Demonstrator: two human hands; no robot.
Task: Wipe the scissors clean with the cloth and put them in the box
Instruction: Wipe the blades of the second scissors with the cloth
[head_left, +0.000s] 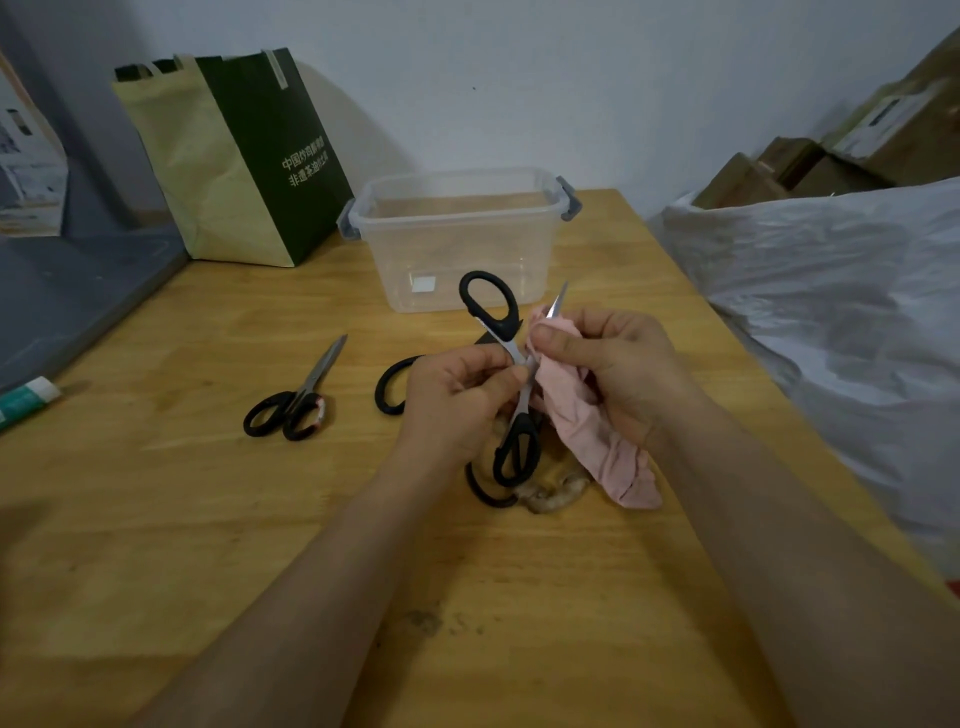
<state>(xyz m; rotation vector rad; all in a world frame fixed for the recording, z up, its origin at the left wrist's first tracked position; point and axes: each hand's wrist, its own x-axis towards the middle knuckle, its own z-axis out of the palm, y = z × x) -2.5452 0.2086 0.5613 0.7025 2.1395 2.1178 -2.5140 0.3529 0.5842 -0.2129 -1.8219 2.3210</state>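
Observation:
A pair of black-handled scissors (493, 312) stands spread open above the wooden table (208, 519). My left hand (457, 400) pinches them near the pivot. My right hand (618, 369) holds a pink cloth (597, 431) wrapped round one blade, whose tip pokes out above the fingers. The clear plastic box (457, 234) with grey latches stands just behind, with no lid on it. A second pair of scissors (301, 395) lies shut to the left. Another black handle (389, 387) shows behind my left hand, and one more black loop (485, 493) lies below the held pair.
A green and cream paper bag (234, 156) stands at the back left. A grey tray (78, 291) and a glue stick (26, 397) lie at the left edge. A white plastic sack (831, 312) and cardboard boxes (857, 140) crowd the right side.

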